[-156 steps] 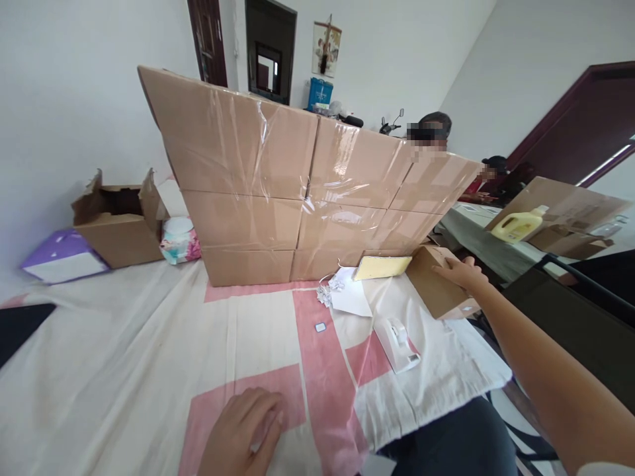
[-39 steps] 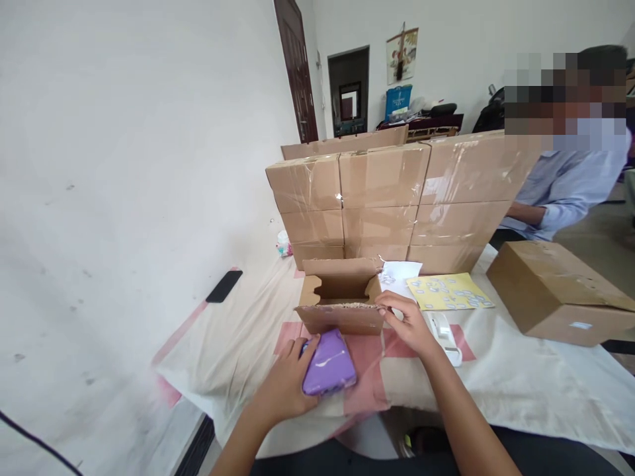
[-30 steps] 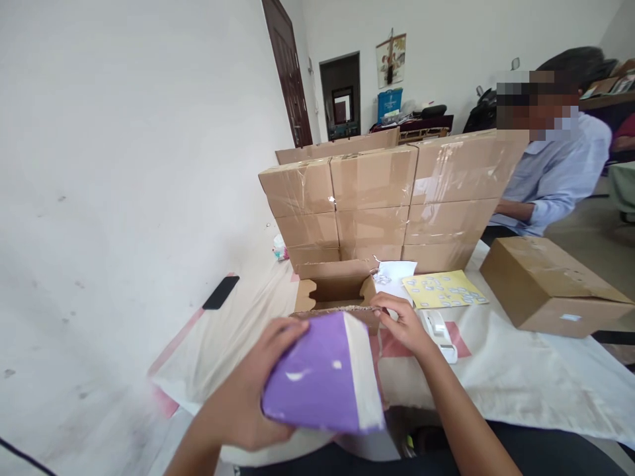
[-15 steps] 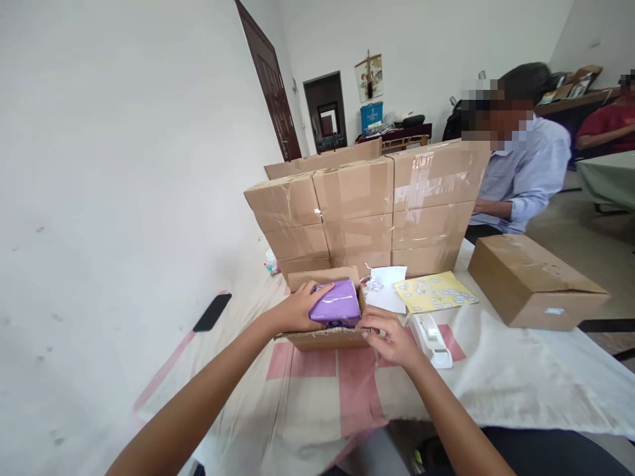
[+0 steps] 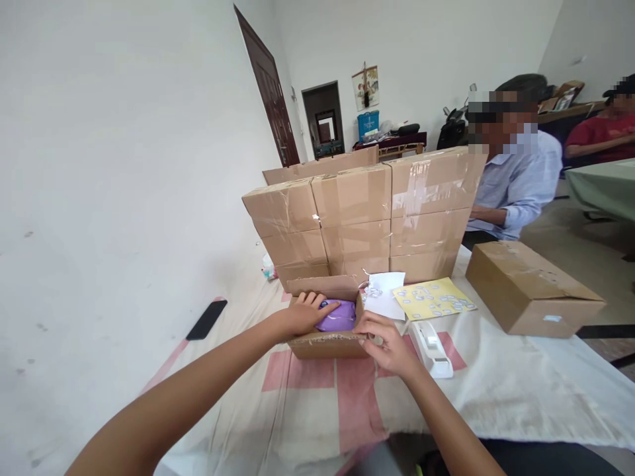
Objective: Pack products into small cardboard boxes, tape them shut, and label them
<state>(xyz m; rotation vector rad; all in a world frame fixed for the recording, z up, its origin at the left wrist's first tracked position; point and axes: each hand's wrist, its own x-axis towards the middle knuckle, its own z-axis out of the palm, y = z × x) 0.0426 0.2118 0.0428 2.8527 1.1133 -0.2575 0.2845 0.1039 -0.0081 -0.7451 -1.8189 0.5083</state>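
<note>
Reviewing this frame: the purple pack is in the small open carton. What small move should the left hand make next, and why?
Probably push the purple pack down flat to the floor of the open box. The left hand lies over the pack's left end, and the right hand pinches the box's front wall, steadying it.

Glossy purple pack (image 5: 337,316), matt cardboard box (image 5: 327,344)

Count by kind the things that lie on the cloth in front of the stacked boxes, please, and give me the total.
Cardboard boxes: 2 (open box, closed box)
Packs: 1 (purple pack, inside the open box)
Paper sheets: 2 (white sheet, yellow sheet)
Dispensers: 1 (white tape dispenser)
Phones: 1 (black phone)
Total: 7
</note>
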